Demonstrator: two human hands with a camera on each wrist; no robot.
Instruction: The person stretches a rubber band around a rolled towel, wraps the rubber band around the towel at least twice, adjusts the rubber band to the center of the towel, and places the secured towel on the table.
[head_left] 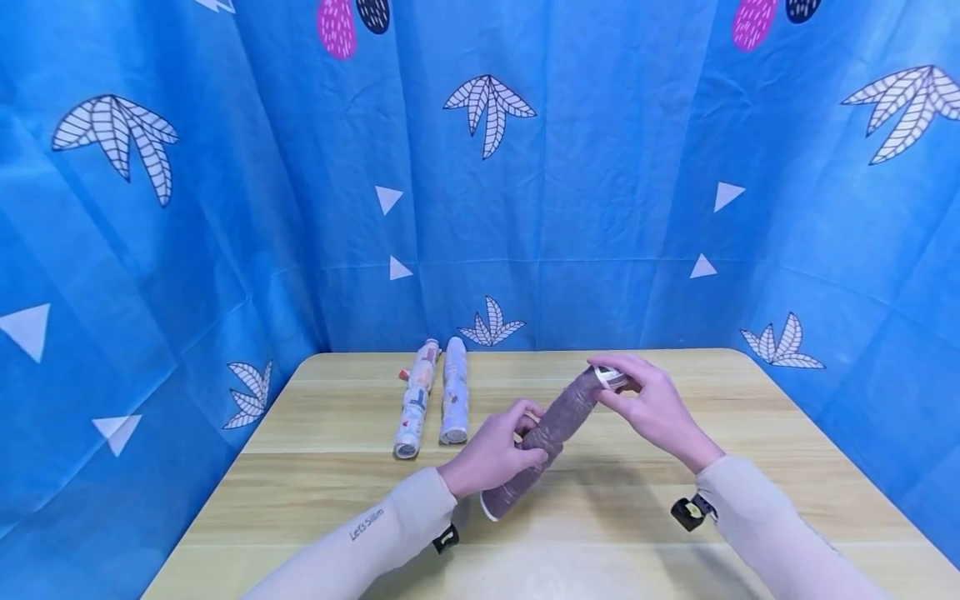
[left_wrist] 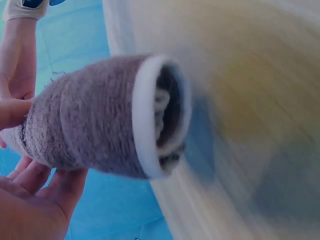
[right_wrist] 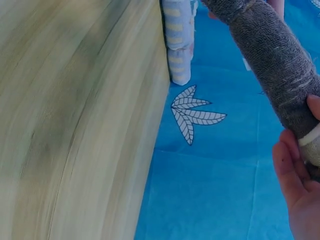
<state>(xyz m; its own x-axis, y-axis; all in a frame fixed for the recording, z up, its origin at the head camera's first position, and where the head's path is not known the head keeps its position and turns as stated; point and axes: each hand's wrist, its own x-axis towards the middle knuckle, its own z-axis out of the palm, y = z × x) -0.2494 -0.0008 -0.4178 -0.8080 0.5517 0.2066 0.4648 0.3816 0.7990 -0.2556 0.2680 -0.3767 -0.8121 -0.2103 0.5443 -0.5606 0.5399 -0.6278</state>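
A brownish-grey rolled towel with a white band at each end is held slantwise above the table, its right end higher. My left hand grips it around its lower middle, thumb on the near side. Near the upper end, my right hand holds the roll between thumb and fingers at the white band. The left wrist view shows the towel's open lower end, with white-edged layers coiled inside. In the right wrist view, the terry-like surface of the towel runs up and left from my fingers.
Two more cloth rolls lie side by side at the table's back left: a multicoloured patterned roll and a pale lavender one. The wooden table has blue printed curtains behind it and at both sides.
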